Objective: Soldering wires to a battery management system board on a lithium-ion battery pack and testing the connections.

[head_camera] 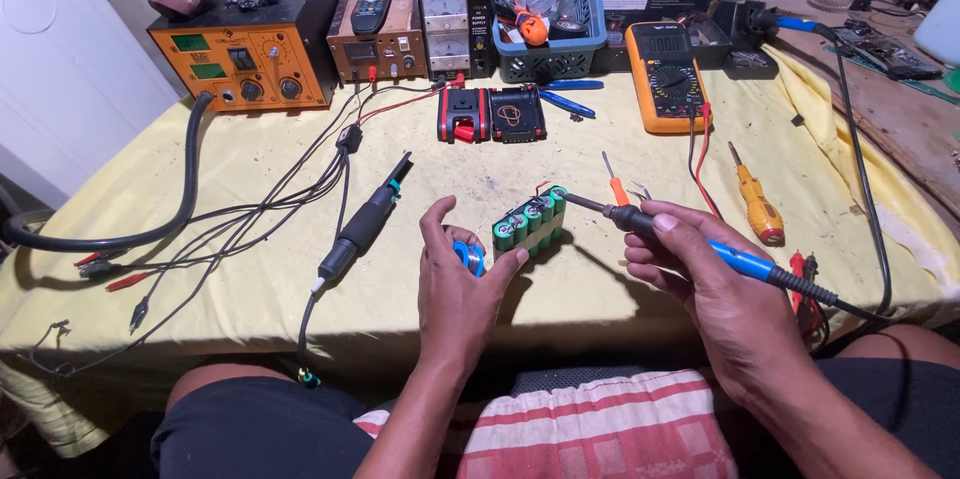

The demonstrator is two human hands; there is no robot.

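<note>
My left hand (455, 279) is curled around a small spool of solder wire (470, 257), its fingertips touching the near end of a green battery pack (531, 223) lying on the yellow cloth. A blue-handled soldering iron (690, 244) is gripped in my right hand (700, 274), with its tip resting on the far end of the pack. An orange-handled small screwdriver (615, 184) and tweezers lie just behind the iron.
A black hot-air handpiece (365, 224) lies left of the hands, its cable trailing to an orange rework station (245, 49). Behind stand a power supply (447, 24), blue basket (550, 14), red-black battery case (490, 115), yellow multimeter (667, 74), orange screwdriver (757, 207).
</note>
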